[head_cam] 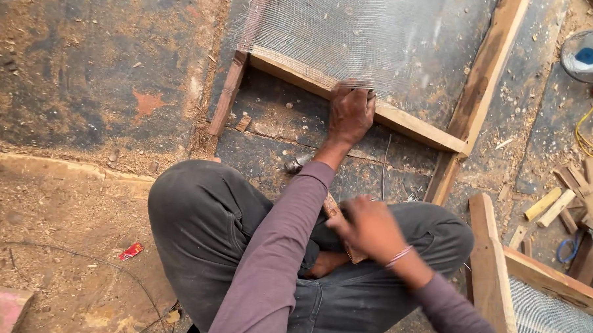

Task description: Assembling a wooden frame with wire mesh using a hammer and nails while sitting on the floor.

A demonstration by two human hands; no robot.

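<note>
1 small red packet (130, 251) on the sawdust floor (61, 214).

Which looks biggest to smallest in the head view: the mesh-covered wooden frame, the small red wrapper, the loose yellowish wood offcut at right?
1. mesh-covered wooden frame, by far the largest
2. yellowish wood offcut
3. red wrapper, smallest, though not far off the offcut

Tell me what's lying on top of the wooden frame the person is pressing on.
Fine grey wire mesh lies over the wooden frame, with the left hand pressing its edge onto the rail. Dark floor shows through it; the mesh's far edge is out of view.
</note>
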